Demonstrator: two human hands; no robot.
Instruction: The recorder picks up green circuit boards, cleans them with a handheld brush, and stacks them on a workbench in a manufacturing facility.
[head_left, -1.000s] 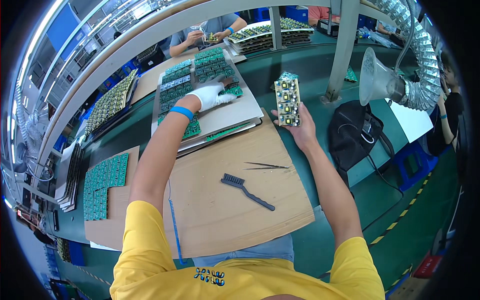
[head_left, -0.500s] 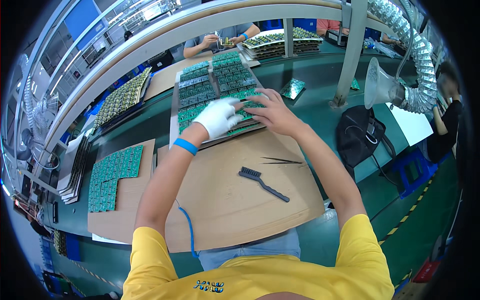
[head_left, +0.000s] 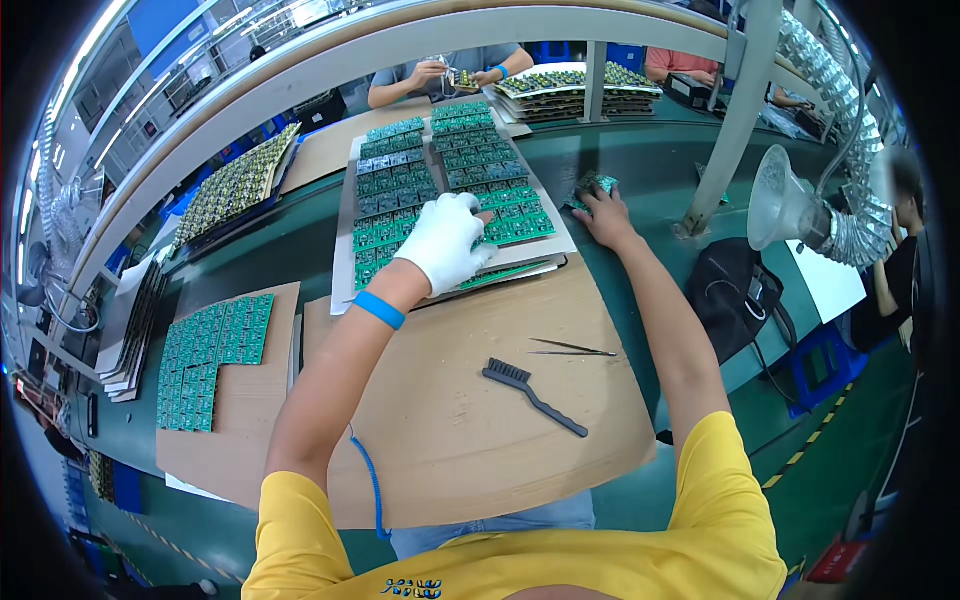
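Note:
My left hand (head_left: pixel 445 240), in a white glove with a blue wrist strap, rests over the near part of a large panel of green circuit boards (head_left: pixel 392 188). Its fingers are apart and point right, with nothing visible held in them. The boards lie in two columns on a pale sheet (head_left: pixel 343 255). Off to the right, my bare right hand (head_left: pixel 606 217) has its fingers and thumb around a single green circuit board (head_left: pixel 592 188) on the green bench; the hand partly covers that board.
Brown cardboard (head_left: pixel 450 400) nearest me carries a black brush (head_left: pixel 535 396) and tweezers (head_left: pixel 572 348). More green boards (head_left: pixel 215 350) lie at left. A black bag (head_left: pixel 735 295), metal post (head_left: pixel 735 130) and extraction hose (head_left: pixel 800 205) stand right. Across the bench, a person's hands (head_left: pixel 430 75) hold a small board.
My right hand has left the board panel and moved right onto the single circuit board. My left hand stays over the panel. The whole view has shifted slightly.

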